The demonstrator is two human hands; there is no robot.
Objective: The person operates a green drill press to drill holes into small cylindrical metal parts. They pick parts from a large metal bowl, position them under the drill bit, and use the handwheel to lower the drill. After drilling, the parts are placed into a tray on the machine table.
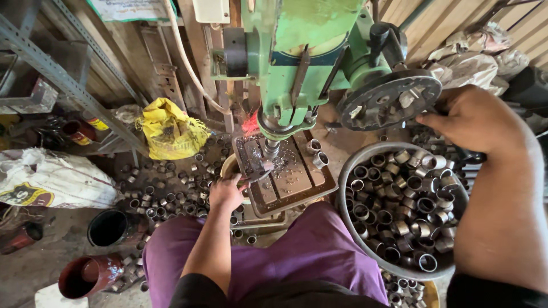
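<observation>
So here's my view right now: I'm sat in front of a green drill press [297, 63] with my knees in purple trousers right under it. My left hand [225, 193] is clenched around the handles of a pair of pliers [251, 178], and the pliers reach in under the drill chuck [269, 147] over the slotted metal surface [291, 177] of the press. Can't really make out what's pinched in the pliers' tip, too small and covered in chips. My right hand [476, 117] is wrapped round the rim of the dark feed wheel [388, 100] on the side of the machine. Just below that hand sits a round metal bowl [348, 177] piled with short steel rings [408, 214]. More of those rings are scattered over the floor to my left, near a yellow bag [168, 130].
</observation>
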